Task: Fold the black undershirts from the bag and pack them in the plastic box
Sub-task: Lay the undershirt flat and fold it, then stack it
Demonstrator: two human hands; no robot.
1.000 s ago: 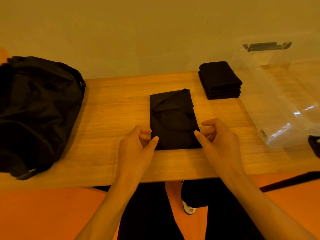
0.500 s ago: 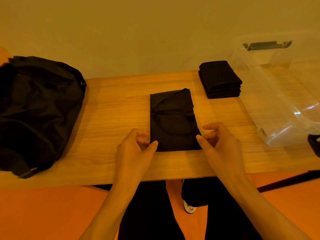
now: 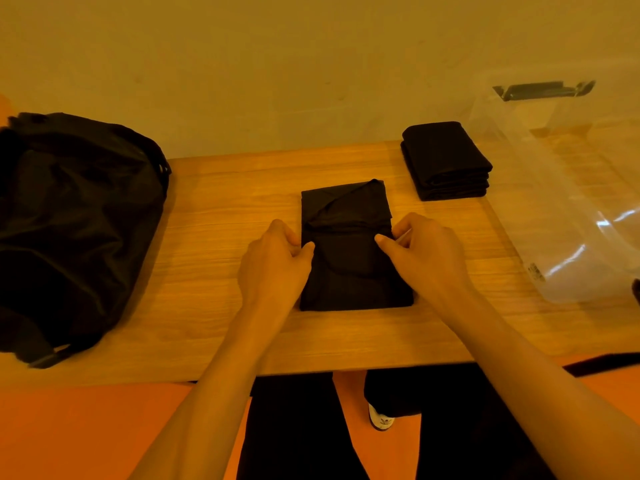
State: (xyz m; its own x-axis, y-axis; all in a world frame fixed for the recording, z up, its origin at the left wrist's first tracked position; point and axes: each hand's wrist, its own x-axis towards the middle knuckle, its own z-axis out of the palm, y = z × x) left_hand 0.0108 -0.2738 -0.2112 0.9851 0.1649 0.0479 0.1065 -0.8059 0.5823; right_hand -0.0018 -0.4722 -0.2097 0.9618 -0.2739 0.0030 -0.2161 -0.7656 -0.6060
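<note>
A black undershirt [image 3: 349, 268] lies folded into a long strip in the middle of the wooden table [image 3: 214, 216]. My left hand [image 3: 273, 265] pinches its left edge about halfway up, thumb on top of the cloth. On the opposite edge, at the same height, my right hand [image 3: 422, 254] pinches the cloth. A stack of folded black undershirts [image 3: 446, 161] sits at the back right. The clear plastic box [image 3: 568, 202] stands at the right end of the table. The black bag [image 3: 69, 223] slumps at the left end.
A wall runs right behind the table. The table's near edge is just below the strip, with my legs and a shoe on the orange floor beneath. A dark object [image 3: 636, 289] shows at the right frame edge by the box.
Both hands moved forward from the strip's near end to its middle and closed on its side edges. The undershirt, stack, bag and box stayed put.
</note>
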